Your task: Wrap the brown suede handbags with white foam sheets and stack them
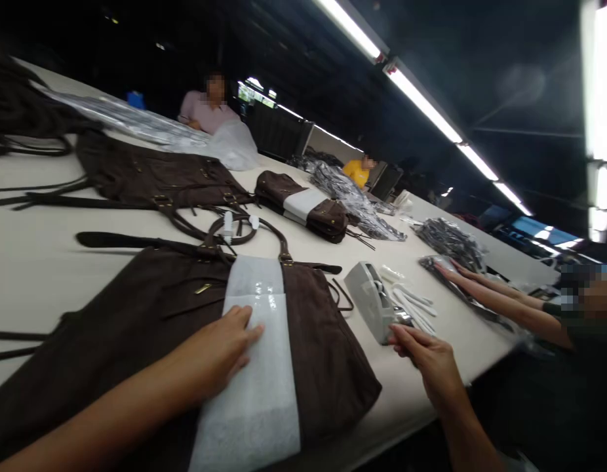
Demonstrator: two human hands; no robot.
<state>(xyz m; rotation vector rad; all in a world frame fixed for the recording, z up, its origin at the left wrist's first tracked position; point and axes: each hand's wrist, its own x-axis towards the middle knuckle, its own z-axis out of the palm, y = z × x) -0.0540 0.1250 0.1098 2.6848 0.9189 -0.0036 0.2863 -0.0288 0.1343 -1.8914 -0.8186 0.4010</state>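
A dark brown bag [328, 347] lies flat in front of me, its looped handles pointing away. Down its middle runs a white paper strip [271, 393]. My left hand [219, 347] rests on the strip's upper left part, fingers apart, holding nothing. To the right of the bag stands a grey tape dispenser [370, 301]. My right hand [426, 357] is pinched at the dispenser's near end; whatever sits between its fingertips is too small to make out. Pieces of white wrap are on the brown handles.
White tubes [414, 305] lie beyond the dispenser. More brown bags [156, 174] and a stacked, banded pair [303, 206] are farther back. Plastic-wrapped bundles [352, 196] line the table. At right, a co-worker's hands [470, 282] press a wrapped item. Two people are in the background.
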